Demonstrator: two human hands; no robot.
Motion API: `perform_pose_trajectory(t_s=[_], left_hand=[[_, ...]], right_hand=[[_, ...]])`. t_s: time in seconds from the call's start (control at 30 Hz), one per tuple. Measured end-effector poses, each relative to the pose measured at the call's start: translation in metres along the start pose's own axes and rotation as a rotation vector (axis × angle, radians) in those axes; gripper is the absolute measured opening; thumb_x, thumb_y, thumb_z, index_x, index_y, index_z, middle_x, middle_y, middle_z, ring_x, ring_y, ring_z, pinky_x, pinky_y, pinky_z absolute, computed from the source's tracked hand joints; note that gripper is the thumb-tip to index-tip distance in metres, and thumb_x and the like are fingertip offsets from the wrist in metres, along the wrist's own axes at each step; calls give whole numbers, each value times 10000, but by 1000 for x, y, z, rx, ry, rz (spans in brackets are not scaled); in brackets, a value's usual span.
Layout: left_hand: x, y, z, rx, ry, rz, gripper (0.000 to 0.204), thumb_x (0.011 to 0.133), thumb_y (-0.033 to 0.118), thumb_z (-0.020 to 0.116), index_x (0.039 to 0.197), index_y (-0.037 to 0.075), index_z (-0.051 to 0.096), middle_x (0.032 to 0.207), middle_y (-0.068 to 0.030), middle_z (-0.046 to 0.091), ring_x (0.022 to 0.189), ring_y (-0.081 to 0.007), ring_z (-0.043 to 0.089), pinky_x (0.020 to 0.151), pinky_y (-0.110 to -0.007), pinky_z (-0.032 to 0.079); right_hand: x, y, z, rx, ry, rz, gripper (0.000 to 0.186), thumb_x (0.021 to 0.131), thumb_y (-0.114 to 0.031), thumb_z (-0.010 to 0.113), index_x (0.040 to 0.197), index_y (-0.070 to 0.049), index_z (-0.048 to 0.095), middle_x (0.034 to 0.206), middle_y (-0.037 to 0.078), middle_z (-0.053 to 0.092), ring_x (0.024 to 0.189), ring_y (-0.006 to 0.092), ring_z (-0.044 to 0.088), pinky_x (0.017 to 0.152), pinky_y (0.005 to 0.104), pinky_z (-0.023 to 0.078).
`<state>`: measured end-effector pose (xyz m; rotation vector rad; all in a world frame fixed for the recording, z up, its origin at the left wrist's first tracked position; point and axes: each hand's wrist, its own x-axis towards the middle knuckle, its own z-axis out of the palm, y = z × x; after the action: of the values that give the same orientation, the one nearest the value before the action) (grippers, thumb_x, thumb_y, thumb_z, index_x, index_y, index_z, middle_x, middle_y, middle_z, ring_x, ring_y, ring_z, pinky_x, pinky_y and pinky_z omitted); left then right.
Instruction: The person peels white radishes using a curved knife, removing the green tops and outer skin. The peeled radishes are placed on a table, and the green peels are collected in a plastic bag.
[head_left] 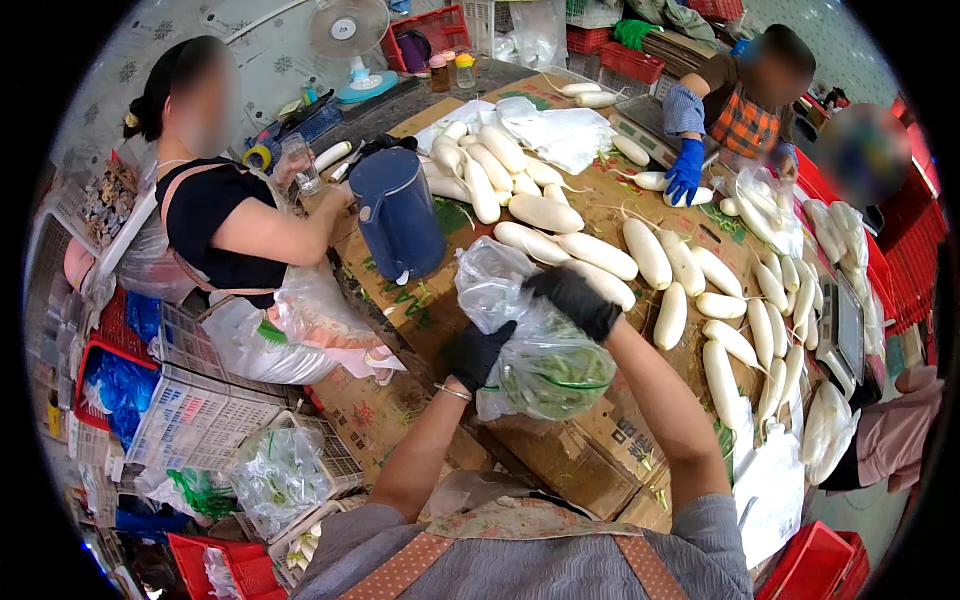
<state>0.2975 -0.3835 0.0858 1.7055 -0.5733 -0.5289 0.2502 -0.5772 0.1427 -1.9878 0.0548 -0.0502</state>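
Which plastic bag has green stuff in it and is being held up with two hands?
The clear plastic bag of greens between the left hand and right hand, both in black gloves. The other bags lie flat, white and untouched, at the far end by the radishes.

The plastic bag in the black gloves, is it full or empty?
Partly full. The clear plastic bag bulges with green leaves at the bottom; left hand grips its side, right hand pinches the top.

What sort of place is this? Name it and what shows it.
Probably a vegetable packing area: white radishes spread over a cardboard-covered table, stacked plastic crates, and both gloved hands holding a bag of greens.
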Motion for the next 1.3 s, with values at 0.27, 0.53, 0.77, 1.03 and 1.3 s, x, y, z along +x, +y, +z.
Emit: perform_pose_trajectory(t_s=[0.27,0.53,0.77,1.03,1.3], left_hand=[[-30,18,39,-32,168,238,538,694,128,680,1145,-5,419,1010,-174,570,929,-291,552,784,-341,436],[-59,40,38,461,-48,352,546,737,106,555,1251,133,373,1088,-179,509,912,-343,533,741,-388,454],[-76,14,33,170,218,414,333,775,48,488,1106,72,523,1020,-181,552,926,-333,534,776,-356,441],[-160,25,-36,-426,556,270,235,781,64,566,1006,5,543,936,-54,589,851,-136,545,766,-280,450],[-300,-4,-110,-161,1048,132,201,807,72,488,976,38,590,888,-73,608,866,-163,551,790,-310,434]], right_hand=[[11,-24,7,-531,265,-117,214,702,-105,559,889,-24,623,849,169,596,774,291,579,694,345,458],[-115,-54,56,-833,195,-346,180,660,-25,505,806,-56,606,805,132,567,772,302,548,670,384,444],[-200,-70,74,20,488,-149,248,802,27,458,1017,2,578,1024,89,581,924,185,552,798,297,428],[-296,36,98,219,628,253,237,825,-95,436,989,-8,584,941,69,594,813,169,562,699,278,458],[-283,105,126,-308,384,54,194,799,-67,472,937,-3,594,924,93,595,832,208,559,712,284,457]])
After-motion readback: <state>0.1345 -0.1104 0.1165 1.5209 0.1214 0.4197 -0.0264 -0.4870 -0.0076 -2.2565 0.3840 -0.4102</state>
